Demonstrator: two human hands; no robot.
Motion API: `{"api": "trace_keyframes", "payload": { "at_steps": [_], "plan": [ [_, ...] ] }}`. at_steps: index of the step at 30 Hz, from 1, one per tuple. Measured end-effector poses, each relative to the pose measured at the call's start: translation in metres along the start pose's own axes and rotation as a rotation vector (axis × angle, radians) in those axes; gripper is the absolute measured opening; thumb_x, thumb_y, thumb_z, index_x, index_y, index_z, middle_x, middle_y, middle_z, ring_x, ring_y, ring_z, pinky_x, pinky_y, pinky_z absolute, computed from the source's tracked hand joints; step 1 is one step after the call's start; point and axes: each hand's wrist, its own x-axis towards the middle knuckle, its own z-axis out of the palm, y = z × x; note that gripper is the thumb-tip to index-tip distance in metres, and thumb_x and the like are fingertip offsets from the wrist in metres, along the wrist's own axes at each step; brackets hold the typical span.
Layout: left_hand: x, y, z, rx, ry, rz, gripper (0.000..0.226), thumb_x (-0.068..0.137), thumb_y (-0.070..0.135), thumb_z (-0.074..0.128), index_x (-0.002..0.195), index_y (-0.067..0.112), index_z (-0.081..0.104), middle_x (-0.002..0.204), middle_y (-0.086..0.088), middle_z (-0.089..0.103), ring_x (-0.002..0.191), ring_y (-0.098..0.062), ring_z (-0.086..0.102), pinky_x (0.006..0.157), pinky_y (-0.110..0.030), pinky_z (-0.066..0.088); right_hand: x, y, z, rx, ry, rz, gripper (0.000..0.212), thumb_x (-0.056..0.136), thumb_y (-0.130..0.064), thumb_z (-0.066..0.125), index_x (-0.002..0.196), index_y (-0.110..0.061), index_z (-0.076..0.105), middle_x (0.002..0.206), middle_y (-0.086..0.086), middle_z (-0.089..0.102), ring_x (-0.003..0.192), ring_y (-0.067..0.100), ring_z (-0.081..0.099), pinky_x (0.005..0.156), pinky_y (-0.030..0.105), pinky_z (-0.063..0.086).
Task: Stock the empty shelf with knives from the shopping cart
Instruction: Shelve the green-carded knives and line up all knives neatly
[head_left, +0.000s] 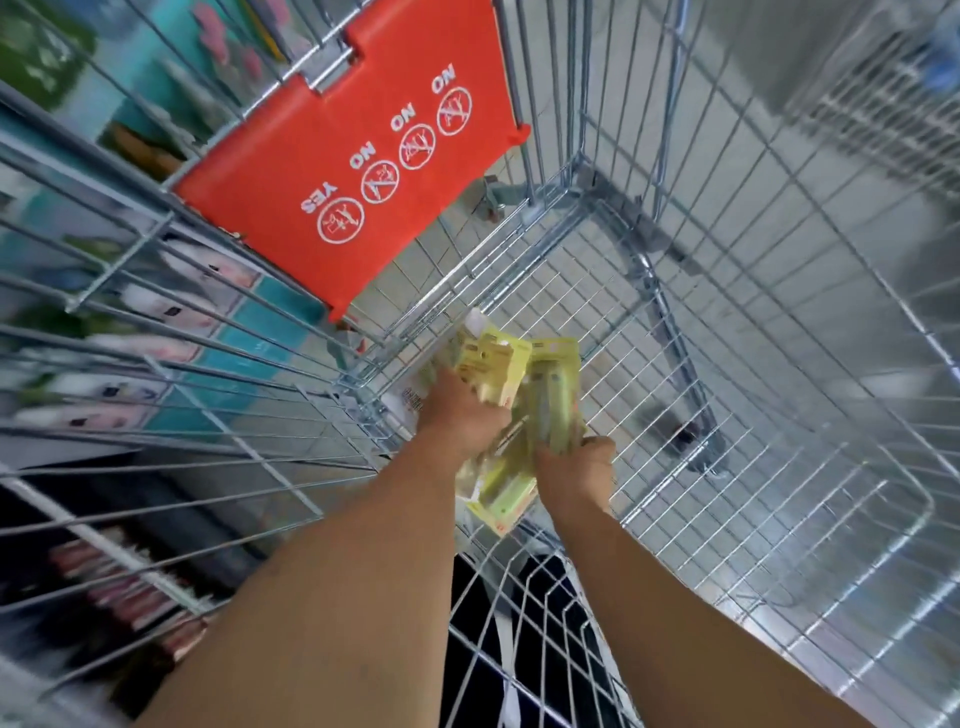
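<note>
Both my arms reach down into the wire shopping cart. Several yellow-green knife packs lie on the cart's bottom near its left corner. My left hand grips one knife pack at the upper left of the pile. My right hand holds another knife pack from below, fingers curled round its lower edge. A further knife pack lies between my wrists, partly hidden. The image is blurred by motion.
The cart's orange child-seat flap with "YES/NO" symbols hangs at the far end. Shelves with blurred goods run along the left outside the cart. The rest of the cart floor is bare wire over light tiles.
</note>
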Motion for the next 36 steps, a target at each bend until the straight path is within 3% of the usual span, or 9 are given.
{"api": "trace_keyframes", "payload": {
  "at_steps": [3, 6, 9, 13, 18, 21, 24, 31, 36],
  "plan": [
    [-0.002, 0.002, -0.001, -0.145, -0.025, 0.013, 0.020, 0.081, 0.020, 0.067, 0.091, 0.020, 0.049, 0.082, 0.005, 0.055, 0.070, -0.009, 0.052, 0.052, -0.021, 0.037, 0.001, -0.008, -0.006, -0.011, 0.008, -0.146, 0.021, 0.089, -0.018, 0.058, 0.106, -0.013, 0.045, 0.094, 0.007, 0.060, 0.066, 0.019, 0.054, 0.047, 0.021, 0.037],
    [-0.006, 0.009, -0.003, -0.247, -0.062, 0.057, 0.016, 0.083, 0.015, 0.063, 0.075, 0.023, 0.051, 0.075, 0.004, 0.057, 0.068, -0.010, 0.055, 0.054, -0.023, 0.039, -0.001, -0.021, -0.014, 0.002, -0.162, -0.255, 0.018, 0.084, -0.012, 0.056, 0.099, -0.019, 0.052, 0.084, 0.005, 0.061, 0.066, 0.020, 0.058, 0.050, 0.029, 0.048],
    [-0.013, 0.023, -0.008, -0.320, -0.002, 0.086, 0.005, 0.079, 0.022, 0.064, 0.080, 0.023, 0.059, 0.079, 0.005, 0.064, 0.079, -0.016, 0.063, 0.065, -0.028, 0.049, -0.010, -0.039, -0.025, 0.173, -0.339, -0.304, 0.009, 0.080, -0.019, 0.060, 0.089, -0.022, 0.057, 0.087, 0.014, 0.066, 0.079, 0.032, 0.066, 0.073, 0.046, 0.058],
    [-0.031, 0.051, -0.021, -0.418, 0.076, 0.131, 0.015, 0.073, 0.026, 0.067, 0.086, 0.022, 0.060, 0.079, 0.010, 0.064, 0.078, -0.012, 0.062, 0.073, -0.028, 0.048, -0.024, -0.066, -0.048, 0.360, -0.457, -0.317, 0.020, 0.084, -0.024, 0.067, 0.102, -0.017, 0.061, 0.095, 0.015, 0.071, 0.086, 0.031, 0.069, 0.078, 0.049, 0.057],
    [-0.077, 0.091, -0.054, -0.463, 0.146, 0.272, 0.039, 0.053, 0.039, 0.061, 0.084, 0.017, 0.064, 0.072, 0.007, 0.066, 0.071, -0.013, 0.064, 0.063, -0.025, 0.047, -0.058, -0.109, -0.090, 0.407, -0.548, -0.435, 0.027, 0.088, -0.009, 0.064, 0.113, -0.004, 0.057, 0.099, 0.019, 0.070, 0.089, 0.034, 0.070, 0.072, 0.041, 0.059],
    [-0.106, 0.105, -0.077, -0.499, 0.225, 0.373, 0.048, 0.050, 0.047, 0.058, 0.085, 0.015, 0.065, 0.069, 0.005, 0.066, 0.071, -0.020, 0.065, 0.069, -0.037, 0.053, -0.096, -0.134, -0.115, 0.426, -0.639, -0.576, 0.019, 0.093, -0.009, 0.057, 0.112, -0.010, 0.059, 0.091, 0.012, 0.073, 0.080, 0.025, 0.071, 0.064, 0.031, 0.059],
    [-0.138, 0.116, -0.102, -0.539, 0.295, 0.442, 0.039, 0.056, 0.044, 0.058, 0.086, 0.019, 0.065, 0.069, 0.004, 0.066, 0.072, -0.023, 0.066, 0.071, -0.045, 0.055, -0.138, -0.151, -0.132, 0.419, -0.687, -0.699, 0.022, 0.099, -0.017, 0.048, 0.118, -0.011, 0.057, 0.090, 0.011, 0.074, 0.078, 0.024, 0.071, 0.061, 0.029, 0.057],
    [-0.224, 0.117, -0.183, -0.648, 0.498, 0.480, 0.017, 0.074, 0.034, 0.063, 0.078, 0.018, 0.063, 0.063, 0.008, 0.062, 0.063, -0.012, 0.061, 0.062, -0.028, 0.048, -0.235, -0.194, -0.143, 0.357, -0.749, -0.918, 0.018, 0.098, -0.019, 0.049, 0.112, -0.017, 0.060, 0.089, 0.016, 0.073, 0.081, 0.036, 0.070, 0.074, 0.045, 0.059],
    [-0.288, 0.088, -0.251, -0.652, 0.652, 0.534, 0.014, 0.086, 0.029, 0.056, 0.088, 0.017, 0.062, 0.074, 0.006, 0.064, 0.072, -0.012, 0.061, 0.065, -0.027, 0.046, -0.321, -0.215, -0.125, 0.302, -0.773, -1.141, 0.011, 0.096, -0.020, 0.053, 0.098, -0.022, 0.063, 0.071, 0.022, 0.063, 0.060, 0.025, 0.057, 0.053, 0.030, 0.051]
  ]
}}
